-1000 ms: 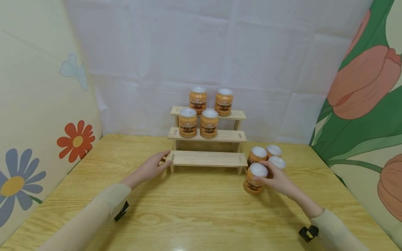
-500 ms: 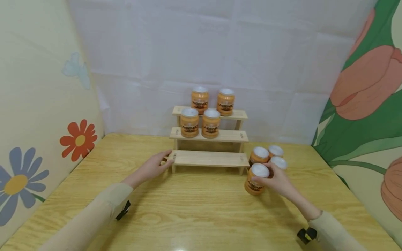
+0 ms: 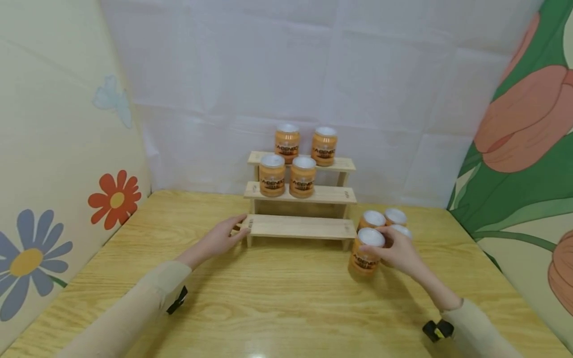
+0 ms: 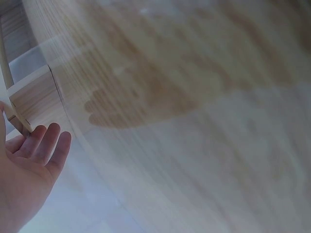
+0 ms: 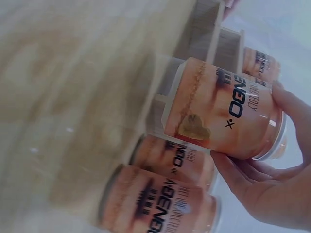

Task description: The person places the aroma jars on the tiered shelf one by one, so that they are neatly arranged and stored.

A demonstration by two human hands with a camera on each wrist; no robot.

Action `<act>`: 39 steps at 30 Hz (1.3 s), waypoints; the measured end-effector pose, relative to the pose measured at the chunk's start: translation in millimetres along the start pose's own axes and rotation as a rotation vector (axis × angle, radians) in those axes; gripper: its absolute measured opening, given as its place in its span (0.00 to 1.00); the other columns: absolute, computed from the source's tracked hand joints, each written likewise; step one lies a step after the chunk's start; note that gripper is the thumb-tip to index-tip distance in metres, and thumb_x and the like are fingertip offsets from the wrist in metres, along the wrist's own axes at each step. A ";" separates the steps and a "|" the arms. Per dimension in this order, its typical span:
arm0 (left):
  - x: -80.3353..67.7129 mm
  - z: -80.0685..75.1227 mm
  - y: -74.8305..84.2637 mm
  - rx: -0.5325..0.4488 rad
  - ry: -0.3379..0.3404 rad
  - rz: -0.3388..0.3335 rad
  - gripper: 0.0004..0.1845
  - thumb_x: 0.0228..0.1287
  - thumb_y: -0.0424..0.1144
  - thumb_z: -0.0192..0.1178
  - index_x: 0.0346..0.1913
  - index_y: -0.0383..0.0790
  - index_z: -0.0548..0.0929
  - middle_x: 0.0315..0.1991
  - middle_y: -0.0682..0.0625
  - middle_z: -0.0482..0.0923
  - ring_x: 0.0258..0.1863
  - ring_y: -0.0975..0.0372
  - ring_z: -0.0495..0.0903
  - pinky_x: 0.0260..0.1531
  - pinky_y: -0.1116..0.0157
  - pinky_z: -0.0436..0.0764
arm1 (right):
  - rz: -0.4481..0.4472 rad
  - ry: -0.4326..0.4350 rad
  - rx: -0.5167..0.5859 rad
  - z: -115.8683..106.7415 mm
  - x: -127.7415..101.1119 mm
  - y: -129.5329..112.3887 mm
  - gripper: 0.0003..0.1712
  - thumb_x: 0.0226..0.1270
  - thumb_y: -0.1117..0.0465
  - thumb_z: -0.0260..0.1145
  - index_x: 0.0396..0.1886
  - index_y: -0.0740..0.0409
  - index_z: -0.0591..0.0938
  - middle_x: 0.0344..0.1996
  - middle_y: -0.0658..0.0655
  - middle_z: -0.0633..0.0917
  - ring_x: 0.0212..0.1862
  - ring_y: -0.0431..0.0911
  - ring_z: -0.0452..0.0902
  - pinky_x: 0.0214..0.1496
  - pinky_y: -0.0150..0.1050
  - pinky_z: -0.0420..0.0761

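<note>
Right hand (image 3: pixel 398 251) round orange jar (image 3: pixel 367 253)

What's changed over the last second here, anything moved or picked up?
The right hand has raised the front jar a little off the table, keeping its grip near the lid. The left hand stays resting against the wooden rack; the four jars on the rack and the three by it are unmoved.

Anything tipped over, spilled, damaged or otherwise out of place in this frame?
Nothing stands out. Four orange jars stand upright on the wooden stepped shelf, three more upright on the table. The right hand grips one jar, also upright. The left hand rests open at the shelf's lowest step. No spills or damage visible.
</note>
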State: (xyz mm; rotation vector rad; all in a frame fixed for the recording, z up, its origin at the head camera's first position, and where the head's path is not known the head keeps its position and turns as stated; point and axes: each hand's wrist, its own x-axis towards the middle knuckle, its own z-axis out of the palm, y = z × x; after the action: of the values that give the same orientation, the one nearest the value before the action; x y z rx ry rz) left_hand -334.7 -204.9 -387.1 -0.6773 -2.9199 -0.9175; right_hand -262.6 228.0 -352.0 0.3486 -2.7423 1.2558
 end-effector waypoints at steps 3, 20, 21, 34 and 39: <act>0.9 0.1 -1.2 0.002 0.003 0.002 0.35 0.72 0.53 0.46 0.71 0.31 0.55 0.67 0.33 0.62 0.58 0.44 0.71 0.51 0.48 0.77 | -0.022 0.016 0.010 -3.9 4.1 -5.7 0.33 0.56 0.50 0.71 0.57 0.64 0.74 0.45 0.63 0.82 0.43 0.48 0.80 0.37 0.34 0.81; 0.5 1.3 -1.4 0.000 0.001 0.004 0.35 0.72 0.52 0.47 0.71 0.32 0.56 0.67 0.34 0.62 0.57 0.45 0.72 0.50 0.49 0.78 | -0.006 0.058 0.179 -18.5 37.5 -47.8 0.39 0.59 0.51 0.69 0.66 0.61 0.66 0.59 0.64 0.74 0.56 0.55 0.74 0.43 0.31 0.80; 0.2 1.0 -1.0 -0.003 0.001 0.002 0.35 0.72 0.52 0.47 0.71 0.32 0.56 0.67 0.34 0.62 0.57 0.45 0.72 0.50 0.49 0.78 | -0.001 0.062 0.192 -19.2 39.9 -50.2 0.40 0.59 0.51 0.70 0.67 0.61 0.65 0.60 0.64 0.73 0.57 0.55 0.73 0.44 0.29 0.79; 0.4 0.3 -2.2 0.004 0.005 0.006 0.35 0.72 0.52 0.47 0.71 0.31 0.56 0.66 0.33 0.63 0.57 0.45 0.73 0.50 0.49 0.78 | -0.038 0.113 0.278 -21.0 79.8 -68.1 0.36 0.59 0.51 0.70 0.64 0.58 0.69 0.56 0.60 0.76 0.48 0.41 0.74 0.43 0.29 0.78; 0.2 0.0 -1.2 0.001 0.002 0.005 0.35 0.72 0.52 0.47 0.71 0.31 0.56 0.66 0.34 0.63 0.56 0.45 0.73 0.50 0.49 0.78 | -0.029 0.117 0.314 -18.3 93.5 -72.5 0.38 0.58 0.53 0.70 0.66 0.58 0.67 0.59 0.61 0.74 0.56 0.50 0.72 0.49 0.34 0.77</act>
State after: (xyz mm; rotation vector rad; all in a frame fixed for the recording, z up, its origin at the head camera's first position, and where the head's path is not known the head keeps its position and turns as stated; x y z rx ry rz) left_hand -335.4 -205.7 -387.7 -0.6836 -2.9156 -0.9160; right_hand -335.0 180.8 -269.2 0.3270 -2.4341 1.6456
